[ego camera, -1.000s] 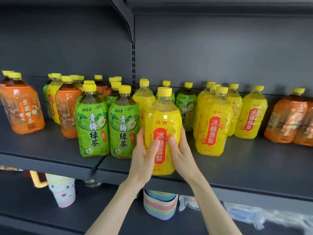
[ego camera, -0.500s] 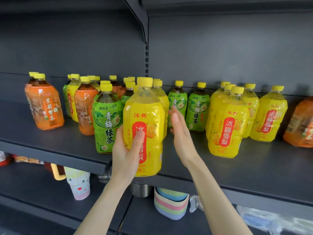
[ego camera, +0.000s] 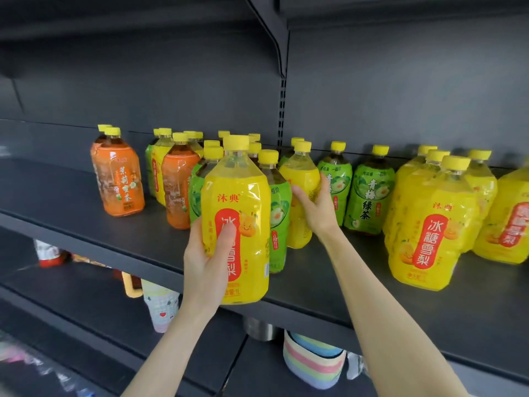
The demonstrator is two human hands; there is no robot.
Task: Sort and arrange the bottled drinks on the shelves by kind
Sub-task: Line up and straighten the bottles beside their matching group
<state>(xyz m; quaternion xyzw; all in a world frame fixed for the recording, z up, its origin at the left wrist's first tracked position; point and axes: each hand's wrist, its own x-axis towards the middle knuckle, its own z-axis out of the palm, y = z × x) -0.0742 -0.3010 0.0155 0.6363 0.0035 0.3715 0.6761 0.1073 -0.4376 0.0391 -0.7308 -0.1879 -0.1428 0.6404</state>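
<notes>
Your left hand (ego camera: pixel 206 265) grips one yellow-label bottle (ego camera: pixel 237 202), thumb laid across its red label panel and fingers wrapped round behind. The bottle is upright at the front lip of the dark shelf (ego camera: pixel 372 296), and its base overlaps the shelf edge from this view. Your right hand (ego camera: pixel 317 213) curls round a second yellow bottle (ego camera: pixel 300 179) farther back and just to the right. That one also stands upright with its base low at the shelf surface, and you cannot tell from here whether it is lifted.

Yellow labels come to eight:
- the two in your hands
- five in the right-hand group (ego camera: pixel 429 224), the last cut off by the frame edge
- one rear yellow bottle (ego camera: pixel 159 173) in the left cluster

Five green labels show plainly:
- a green pair (ego camera: pixel 369 202) side by side, just right of your right hand
- one front green bottle (ego camera: pixel 279 213) between the two bottles you hold
- one at the held bottle's left, green bottle (ego camera: pixel 196 196)
- a far green bottle (ego camera: pixel 148 164) at the cluster's left edge

More yellow caps rise behind these, but their labels are hidden.

Orange labels number three: an orange pair (ego camera: pixel 120 181) standing apart at the left, one behind the other, and a single orange bottle (ego camera: pixel 177 184) at the front of the cluster.

On the level below sit one patterned cup (ego camera: pixel 160 308) and one striped cup (ego camera: pixel 312 365).
</notes>
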